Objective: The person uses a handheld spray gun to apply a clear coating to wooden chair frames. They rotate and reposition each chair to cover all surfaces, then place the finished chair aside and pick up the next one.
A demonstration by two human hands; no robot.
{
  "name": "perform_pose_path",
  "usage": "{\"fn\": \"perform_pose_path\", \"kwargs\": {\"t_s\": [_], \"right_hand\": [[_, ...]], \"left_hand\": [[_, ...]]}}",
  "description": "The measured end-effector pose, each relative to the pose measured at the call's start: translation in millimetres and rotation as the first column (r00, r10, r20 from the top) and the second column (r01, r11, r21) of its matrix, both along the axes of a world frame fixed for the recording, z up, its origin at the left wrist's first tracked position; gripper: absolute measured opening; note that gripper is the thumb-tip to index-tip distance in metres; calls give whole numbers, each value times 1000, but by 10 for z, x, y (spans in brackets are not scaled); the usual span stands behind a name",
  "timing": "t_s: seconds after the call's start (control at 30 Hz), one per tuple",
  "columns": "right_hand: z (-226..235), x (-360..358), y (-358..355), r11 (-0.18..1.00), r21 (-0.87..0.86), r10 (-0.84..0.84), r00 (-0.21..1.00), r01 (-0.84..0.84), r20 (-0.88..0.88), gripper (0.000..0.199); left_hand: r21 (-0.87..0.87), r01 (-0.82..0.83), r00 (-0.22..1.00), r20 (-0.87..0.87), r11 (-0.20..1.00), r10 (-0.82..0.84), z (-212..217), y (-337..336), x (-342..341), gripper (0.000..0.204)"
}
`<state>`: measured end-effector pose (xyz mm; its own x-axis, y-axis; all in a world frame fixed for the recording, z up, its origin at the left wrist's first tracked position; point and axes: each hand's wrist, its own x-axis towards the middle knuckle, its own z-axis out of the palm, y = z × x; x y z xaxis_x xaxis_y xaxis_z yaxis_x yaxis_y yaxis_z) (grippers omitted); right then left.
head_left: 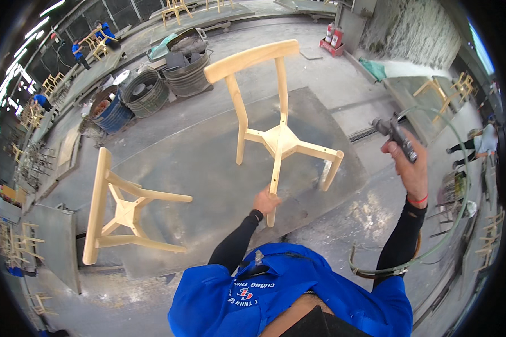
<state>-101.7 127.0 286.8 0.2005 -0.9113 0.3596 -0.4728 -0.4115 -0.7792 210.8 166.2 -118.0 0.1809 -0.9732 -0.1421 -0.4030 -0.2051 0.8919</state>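
My left hand (265, 201) is closed round the near leg of a pale, unpainted wooden chair frame (281, 140). The frame has a curved top rail and crossed braces but no seat panel. My right hand (411, 173), off to the right, grips a dark metal spray gun (398, 138), held up and apart from the chair. A thin greenish hose (467, 168) loops down beside my right arm. Another seatless chair frame (95, 208) is at the left, its back rail toward the left edge. Both frames are on a large grey board (208, 149).
Metal tubs (146, 95) and a blue drum (111, 112) stand beyond the board. A red crate (331, 48) holds bottles at the far right. More chair frames (433, 95) rest on another board. Other people work at the far left, and one person (480, 143) stands at the right.
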Motion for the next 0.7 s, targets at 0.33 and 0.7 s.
{"fn": "perform_pose_path", "kwargs": {"t_s": [0.33,0.7], "right_hand": [[-893,647,-206,996,-4,77,864,-87,498,43],[-896,1763,-816,971,-51,231,862,-233,451,42]], "left_hand": [[-125,-311,921,206,942,331,957,139,940,53],[-80,-338,909,231,938,347,1104,21,955,58]]}}
